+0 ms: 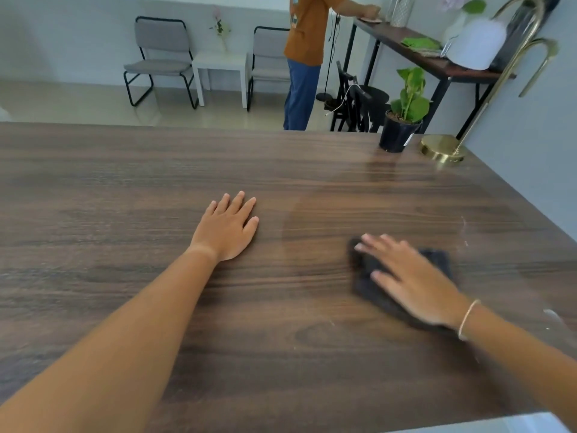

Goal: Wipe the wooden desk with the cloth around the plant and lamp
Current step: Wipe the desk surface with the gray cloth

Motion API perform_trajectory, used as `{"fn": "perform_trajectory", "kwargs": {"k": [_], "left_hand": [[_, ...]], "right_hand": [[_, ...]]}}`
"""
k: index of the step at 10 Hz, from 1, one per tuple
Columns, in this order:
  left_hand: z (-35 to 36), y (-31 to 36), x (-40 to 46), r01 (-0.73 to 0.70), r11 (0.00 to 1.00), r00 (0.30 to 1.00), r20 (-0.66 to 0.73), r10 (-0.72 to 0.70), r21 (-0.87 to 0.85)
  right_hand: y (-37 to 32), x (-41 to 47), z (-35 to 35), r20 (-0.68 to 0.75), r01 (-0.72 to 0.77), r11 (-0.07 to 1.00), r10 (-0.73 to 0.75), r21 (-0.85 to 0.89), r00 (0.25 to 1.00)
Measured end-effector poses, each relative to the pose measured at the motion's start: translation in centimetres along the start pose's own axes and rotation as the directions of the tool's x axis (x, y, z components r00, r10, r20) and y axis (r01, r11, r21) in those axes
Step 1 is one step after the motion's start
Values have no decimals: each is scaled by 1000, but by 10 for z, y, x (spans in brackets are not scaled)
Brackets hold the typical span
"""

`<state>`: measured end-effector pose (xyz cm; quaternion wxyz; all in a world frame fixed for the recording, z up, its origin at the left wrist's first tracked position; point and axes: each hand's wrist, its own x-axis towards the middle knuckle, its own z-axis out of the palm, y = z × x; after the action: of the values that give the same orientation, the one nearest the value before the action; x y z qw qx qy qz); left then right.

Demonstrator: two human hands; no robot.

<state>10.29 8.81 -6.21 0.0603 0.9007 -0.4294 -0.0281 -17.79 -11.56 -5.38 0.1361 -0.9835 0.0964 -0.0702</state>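
Observation:
The dark wooden desk (156, 189) fills the lower part of the head view. My right hand (412, 279) lies flat on a dark grey cloth (371, 295) at the desk's right side, pressing it to the wood with fingers spread. My left hand (228, 228) rests palm down on the bare wood at the middle, fingers apart, holding nothing. A green plant in a black pot (401, 120) stands at the far right corner. Beside it is the round brass base of the lamp (440, 148), its brass stem rising to the upper right.
A grey wall (530, 145) borders the desk's right edge. Beyond the far edge a person in an orange shirt (307, 29) stands at a narrow dark side table (415, 56). Two grey chairs (159, 60) and a small white table (220, 65) stand on the floor behind.

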Motion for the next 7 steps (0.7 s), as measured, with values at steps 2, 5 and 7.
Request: {"fn": "perform_trajectory", "kwargs": {"k": [2, 5, 7], "left_hand": [[4, 2, -3, 3, 1000, 1000, -5, -3, 2], [7, 36, 2, 2, 1000, 999, 33, -2, 8], [15, 103, 10, -96, 995, 995, 31, 97, -15]], "right_hand": [[54, 100, -16, -38, -527, 836, 527, -153, 849], [-23, -36, 7, 47, 118, 993, -117, -8, 992], [142, -33, -57, -40, -448, 887, 446, -116, 894]]}}
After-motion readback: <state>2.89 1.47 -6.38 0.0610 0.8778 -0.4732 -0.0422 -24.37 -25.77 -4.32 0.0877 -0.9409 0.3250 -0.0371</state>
